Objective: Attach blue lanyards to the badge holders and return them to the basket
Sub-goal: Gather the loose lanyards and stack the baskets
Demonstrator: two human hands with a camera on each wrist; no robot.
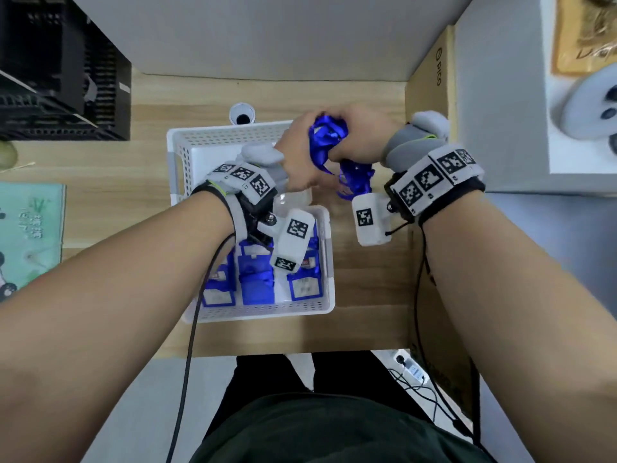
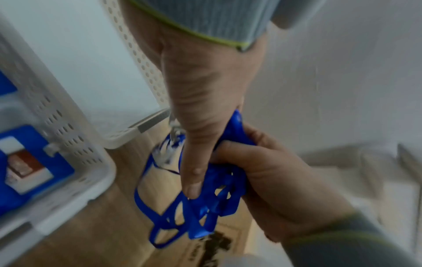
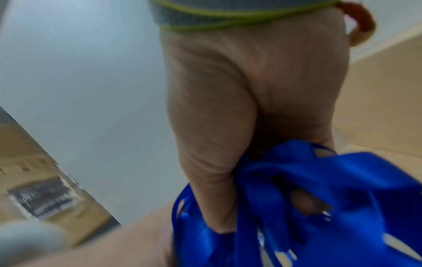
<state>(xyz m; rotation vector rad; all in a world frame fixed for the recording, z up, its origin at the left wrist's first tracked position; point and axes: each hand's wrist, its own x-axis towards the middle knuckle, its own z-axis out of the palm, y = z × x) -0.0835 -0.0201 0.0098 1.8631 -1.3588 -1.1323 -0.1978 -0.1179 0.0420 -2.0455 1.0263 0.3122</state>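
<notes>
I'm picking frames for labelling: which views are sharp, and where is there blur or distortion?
Head view: mostly sharp but wide-angle stretched, forearms bulging at the edges; basket and badge holders readable. Left wrist view: soft, with the lanyards smeared. Right wrist view: the blurriest, lanyards and right hand both smeared.

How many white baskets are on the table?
2. One white basket sits farther away, partly under the left hand. The other white basket, nearer the person, holds blue badge holders. Arms may hide more.

Both hands (image 2: 205,108) grip lanyard bundle (image 2: 205,207).
</notes>
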